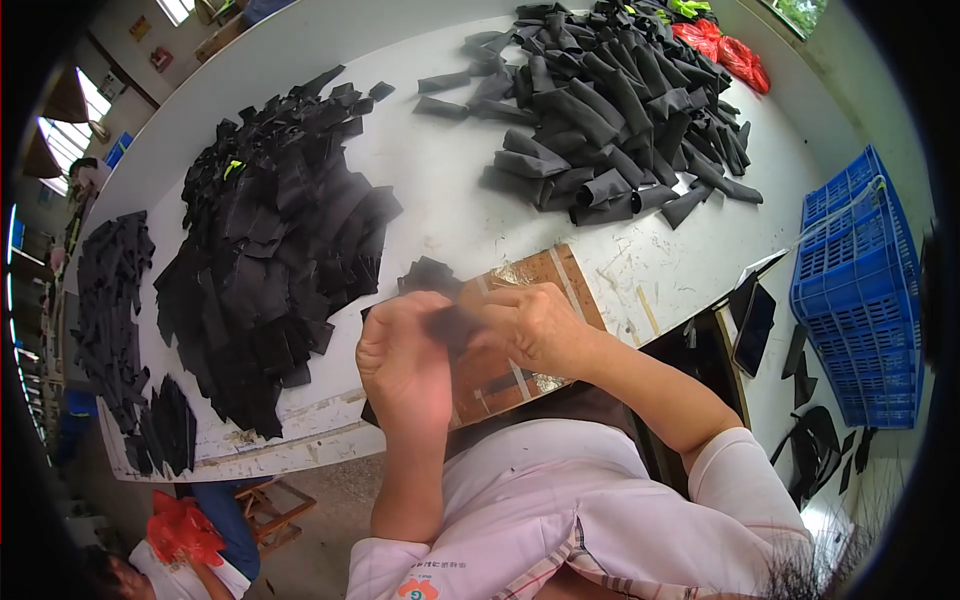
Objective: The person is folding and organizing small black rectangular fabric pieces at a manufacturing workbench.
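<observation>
My left hand (403,345) and my right hand (532,322) are close together over the table's front edge. Between them is a small dark piece of fabric (452,326), pinched by the fingers of both and partly smeared by motion. Below it lies a brown board (560,272) with strips of tape across it. Just beyond my left hand, more black fabric (428,274) shows on the table; part of it is hidden by the hand.
On the white table (420,165) lie a big heap of flat black fabric pieces (270,230), a pile of rolled black fabric tubes (610,110) and further black strips (110,300). Red plastic bags (735,55) sit behind. A blue crate (860,290) stands right. Another person (190,560) is at lower left.
</observation>
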### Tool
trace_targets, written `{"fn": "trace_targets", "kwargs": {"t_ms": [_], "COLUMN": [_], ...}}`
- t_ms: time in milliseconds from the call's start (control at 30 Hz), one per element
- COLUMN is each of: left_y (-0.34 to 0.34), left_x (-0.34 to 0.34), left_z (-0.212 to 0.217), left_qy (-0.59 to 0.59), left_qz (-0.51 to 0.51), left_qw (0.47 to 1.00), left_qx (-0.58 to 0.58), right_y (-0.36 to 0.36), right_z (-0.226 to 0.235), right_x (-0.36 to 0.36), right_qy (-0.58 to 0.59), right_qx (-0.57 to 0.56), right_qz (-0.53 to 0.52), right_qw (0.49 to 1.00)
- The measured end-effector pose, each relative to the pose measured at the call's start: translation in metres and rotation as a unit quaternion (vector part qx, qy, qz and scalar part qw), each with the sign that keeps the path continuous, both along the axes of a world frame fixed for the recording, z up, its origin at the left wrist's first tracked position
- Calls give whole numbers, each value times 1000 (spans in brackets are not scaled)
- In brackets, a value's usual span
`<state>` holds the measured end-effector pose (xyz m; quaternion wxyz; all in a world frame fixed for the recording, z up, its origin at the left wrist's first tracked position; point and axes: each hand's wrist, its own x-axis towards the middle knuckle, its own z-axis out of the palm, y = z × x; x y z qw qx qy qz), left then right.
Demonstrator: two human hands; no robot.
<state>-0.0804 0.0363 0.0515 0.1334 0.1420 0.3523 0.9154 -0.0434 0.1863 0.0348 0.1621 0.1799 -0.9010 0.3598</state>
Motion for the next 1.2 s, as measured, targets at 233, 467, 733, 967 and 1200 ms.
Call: {"fn": "trace_targets", "kwargs": {"t_ms": [233,467,733,967,1200], "left_y": [0,-11,-26,-50,-62], "left_x": [1,16,3,-32,-50], "left_z": [-1,-72,-112,-91,-94], "left_qy": [69,331,336,218,132], "left_qz": [76,192,169,306,333], "left_qw": [992,710,545,615,662], "left_qx": [-67,-591,-749,-693,-658], "right_y": [0,20,52,31,36], "right_z": [15,67,-53,-87,-91], "right_x": [5,-13,-23,-1,-1], "right_qy": [2,-93,-211,-70,-81], "right_qx": [44,-329,-340,-51,-96], "right_qz": [-1,31,-214,-253,-236], "right_qw": [999,939,891,963,964]}}
